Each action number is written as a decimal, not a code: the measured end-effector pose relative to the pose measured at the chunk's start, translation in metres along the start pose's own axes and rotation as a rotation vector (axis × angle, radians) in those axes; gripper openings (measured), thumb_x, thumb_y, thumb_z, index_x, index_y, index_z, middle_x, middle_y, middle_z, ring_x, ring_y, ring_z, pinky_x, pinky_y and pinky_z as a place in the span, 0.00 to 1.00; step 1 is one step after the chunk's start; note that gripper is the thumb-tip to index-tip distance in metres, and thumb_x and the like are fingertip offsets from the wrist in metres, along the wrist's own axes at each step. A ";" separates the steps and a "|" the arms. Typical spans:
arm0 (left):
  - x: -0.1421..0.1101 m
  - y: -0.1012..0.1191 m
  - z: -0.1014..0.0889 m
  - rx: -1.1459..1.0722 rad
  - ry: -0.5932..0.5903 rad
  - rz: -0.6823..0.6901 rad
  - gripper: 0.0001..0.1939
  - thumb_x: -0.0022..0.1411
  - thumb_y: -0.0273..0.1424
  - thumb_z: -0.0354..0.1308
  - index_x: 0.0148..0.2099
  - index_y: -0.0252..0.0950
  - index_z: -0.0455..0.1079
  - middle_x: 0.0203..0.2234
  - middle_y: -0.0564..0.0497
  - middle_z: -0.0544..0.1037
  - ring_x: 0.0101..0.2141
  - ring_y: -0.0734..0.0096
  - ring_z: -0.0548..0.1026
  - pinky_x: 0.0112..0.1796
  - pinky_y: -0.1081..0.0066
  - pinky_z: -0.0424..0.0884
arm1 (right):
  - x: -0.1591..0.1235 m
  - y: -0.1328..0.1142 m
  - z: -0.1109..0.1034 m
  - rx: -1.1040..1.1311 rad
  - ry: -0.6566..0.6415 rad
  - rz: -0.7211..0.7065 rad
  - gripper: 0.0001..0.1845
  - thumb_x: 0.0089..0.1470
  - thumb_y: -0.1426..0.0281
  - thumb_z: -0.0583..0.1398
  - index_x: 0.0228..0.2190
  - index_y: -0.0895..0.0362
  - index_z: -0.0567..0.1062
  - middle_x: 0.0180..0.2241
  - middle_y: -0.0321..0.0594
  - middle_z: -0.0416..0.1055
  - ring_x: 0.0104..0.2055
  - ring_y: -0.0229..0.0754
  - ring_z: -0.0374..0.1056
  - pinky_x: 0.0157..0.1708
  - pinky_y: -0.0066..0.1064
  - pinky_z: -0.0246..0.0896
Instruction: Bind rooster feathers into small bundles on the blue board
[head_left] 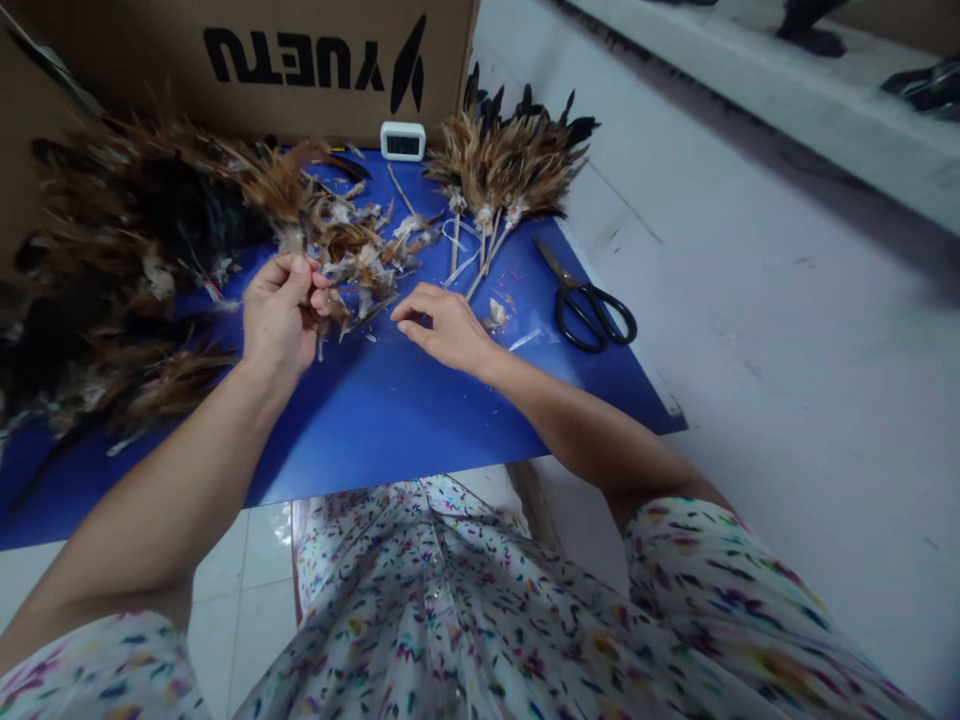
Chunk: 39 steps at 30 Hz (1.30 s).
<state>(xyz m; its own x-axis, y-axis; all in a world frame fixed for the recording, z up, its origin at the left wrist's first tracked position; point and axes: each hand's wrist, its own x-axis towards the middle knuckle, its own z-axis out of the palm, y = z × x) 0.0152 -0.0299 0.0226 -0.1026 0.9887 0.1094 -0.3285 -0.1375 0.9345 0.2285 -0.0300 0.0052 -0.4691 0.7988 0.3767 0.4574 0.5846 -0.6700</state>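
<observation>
My left hand (pixel 279 305) is closed in a pinch around the base of a small bunch of brown feathers (pixel 285 195), whose tips point away from me. My right hand (pixel 448 328) hovers over the blue work surface (pixel 390 410), thumb and forefinger tips drawn together. Whatever lies between them, if anything, is too small to make out. Just beyond both hands spreads a pile of loose brown and white feathers (pixel 367 245). Several finished-looking feather bundles on sticks (pixel 510 165) lie past the right hand, brown with black tips.
Black-handled scissors (pixel 589 305) lie open at the right edge. A small white digital clock (pixel 403 142) stands before a large cardboard box (pixel 337 50). Many dark and brown feathers (pixel 127 230) heap up on the left. A pale wall (pixel 735 260) borders the right side.
</observation>
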 end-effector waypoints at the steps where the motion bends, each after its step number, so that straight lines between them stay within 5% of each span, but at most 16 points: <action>1: 0.000 0.000 0.000 -0.006 0.011 0.002 0.13 0.56 0.37 0.70 0.31 0.40 0.68 0.21 0.62 0.72 0.20 0.84 0.62 0.25 0.75 0.61 | 0.003 -0.001 0.002 -0.033 -0.028 -0.019 0.08 0.55 0.77 0.58 0.33 0.58 0.78 0.35 0.40 0.72 0.40 0.41 0.67 0.46 0.36 0.60; 10: 0.001 0.003 0.011 -0.078 0.193 -0.028 0.14 0.69 0.22 0.54 0.29 0.34 0.68 0.17 0.57 0.72 0.15 0.84 0.62 0.18 0.79 0.60 | 0.034 -0.030 0.028 -0.508 -0.266 -0.107 0.11 0.60 0.71 0.61 0.44 0.60 0.77 0.47 0.49 0.71 0.51 0.51 0.64 0.49 0.42 0.58; 18: -0.001 0.001 0.013 -0.078 0.172 -0.047 0.16 0.69 0.20 0.51 0.28 0.34 0.69 0.17 0.57 0.72 0.15 0.84 0.64 0.19 0.79 0.61 | 0.053 -0.027 0.038 -0.656 -0.400 -0.118 0.14 0.64 0.75 0.51 0.44 0.65 0.75 0.48 0.55 0.72 0.51 0.53 0.65 0.49 0.43 0.57; 22: -0.002 0.000 0.014 -0.062 0.150 -0.050 0.14 0.69 0.23 0.54 0.28 0.35 0.69 0.17 0.58 0.71 0.16 0.85 0.63 0.19 0.79 0.60 | 0.049 -0.021 0.024 -0.478 -0.390 -0.068 0.10 0.61 0.76 0.54 0.40 0.64 0.74 0.46 0.53 0.72 0.47 0.48 0.66 0.48 0.39 0.58; 27: -0.003 -0.002 0.014 -0.051 0.111 -0.082 0.12 0.65 0.29 0.62 0.28 0.35 0.68 0.18 0.58 0.71 0.15 0.84 0.63 0.19 0.79 0.61 | 0.034 -0.010 -0.002 0.041 -0.218 0.123 0.03 0.58 0.75 0.57 0.31 0.59 0.70 0.29 0.37 0.71 0.30 0.35 0.65 0.34 0.29 0.58; 31: -0.006 -0.006 0.014 -0.041 0.061 -0.100 0.11 0.62 0.31 0.65 0.29 0.35 0.69 0.19 0.57 0.71 0.16 0.84 0.64 0.19 0.79 0.62 | 0.022 0.000 -0.011 0.356 -0.135 0.237 0.06 0.55 0.79 0.58 0.28 0.59 0.68 0.23 0.32 0.69 0.23 0.31 0.62 0.26 0.25 0.56; 39: -0.013 -0.008 0.019 0.022 -0.036 -0.156 0.10 0.61 0.27 0.64 0.28 0.33 0.69 0.19 0.55 0.72 0.16 0.82 0.65 0.18 0.79 0.63 | 0.011 0.006 -0.018 0.347 -0.050 0.154 0.06 0.52 0.74 0.62 0.35 0.61 0.78 0.26 0.33 0.71 0.26 0.32 0.62 0.32 0.28 0.58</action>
<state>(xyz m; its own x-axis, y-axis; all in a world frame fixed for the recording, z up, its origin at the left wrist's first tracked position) 0.0369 -0.0409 0.0206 -0.0177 0.9995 -0.0259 -0.3168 0.0190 0.9483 0.2402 -0.0152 0.0168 -0.4553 0.8604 0.2289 0.2468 0.3690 -0.8961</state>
